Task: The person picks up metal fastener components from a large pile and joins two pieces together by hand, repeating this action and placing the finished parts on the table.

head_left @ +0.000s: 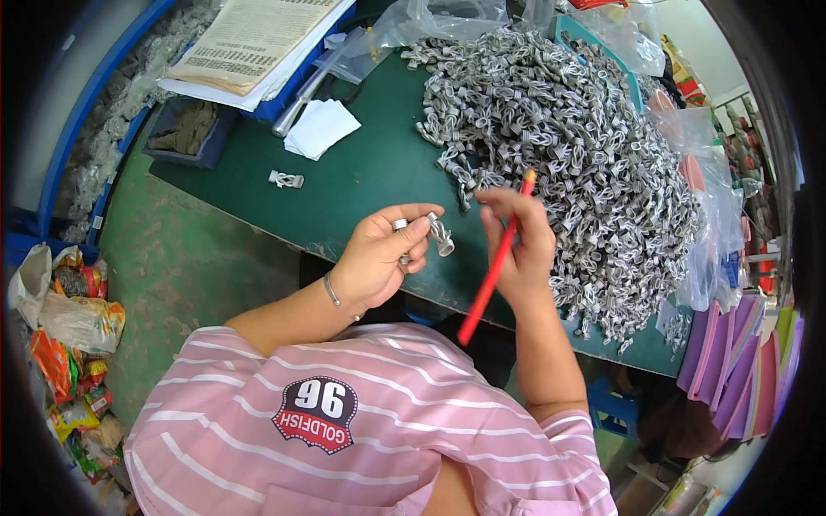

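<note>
My feed shows the left hand (377, 251) pinching a grey part (444, 246) left of the pile (559, 155); the right hand (528, 242), apart, grips a red stick (487, 292) by the pile's edge. One loose part (286, 180) lies farther left; I judge little done, most left piled.

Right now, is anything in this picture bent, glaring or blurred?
In the head view, the fisheye bends the blue frame at left and leaves the corners black; in the head view, the clear bag at upper right catches bright glints; in the head view, the right hand seems slightly soft, perhaps from motion, the left hand a bit crisper.
</note>
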Demonstrator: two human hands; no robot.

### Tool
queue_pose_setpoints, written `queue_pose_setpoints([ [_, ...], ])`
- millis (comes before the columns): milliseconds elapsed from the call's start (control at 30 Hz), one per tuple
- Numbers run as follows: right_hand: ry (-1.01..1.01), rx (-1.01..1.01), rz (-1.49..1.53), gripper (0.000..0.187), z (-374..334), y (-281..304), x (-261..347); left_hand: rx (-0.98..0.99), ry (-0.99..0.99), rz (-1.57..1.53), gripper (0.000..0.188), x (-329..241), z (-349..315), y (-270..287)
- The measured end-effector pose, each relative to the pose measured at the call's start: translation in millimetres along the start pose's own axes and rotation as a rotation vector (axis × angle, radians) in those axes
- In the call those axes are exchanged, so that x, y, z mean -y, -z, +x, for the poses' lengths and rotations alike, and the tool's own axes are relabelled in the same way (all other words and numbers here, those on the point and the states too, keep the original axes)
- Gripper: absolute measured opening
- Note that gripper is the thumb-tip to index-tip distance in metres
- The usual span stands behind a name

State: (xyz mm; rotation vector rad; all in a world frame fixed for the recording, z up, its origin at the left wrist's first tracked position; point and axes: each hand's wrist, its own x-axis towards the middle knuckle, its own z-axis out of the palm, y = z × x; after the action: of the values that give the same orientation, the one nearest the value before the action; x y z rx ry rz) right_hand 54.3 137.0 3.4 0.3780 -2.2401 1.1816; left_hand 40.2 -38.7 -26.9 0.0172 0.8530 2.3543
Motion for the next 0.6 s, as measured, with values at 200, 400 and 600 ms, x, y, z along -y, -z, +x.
queue_pose_setpoints([
  [200,0.212,0.273,-0.398,0.018,21,-20,-32,0.007,0.022,-0.089,0.023,-7,-1,-7],
  [400,0.119,0.442,-0.321,0.015,-3,10,-19,0.011,0.128,-0.138,0.025,-3,5,9],
  [600,0.094,0.319,-0.308,0.017,-13,19,-2,0.039,0.191,-0.174,0.023,-7,7,3],
])
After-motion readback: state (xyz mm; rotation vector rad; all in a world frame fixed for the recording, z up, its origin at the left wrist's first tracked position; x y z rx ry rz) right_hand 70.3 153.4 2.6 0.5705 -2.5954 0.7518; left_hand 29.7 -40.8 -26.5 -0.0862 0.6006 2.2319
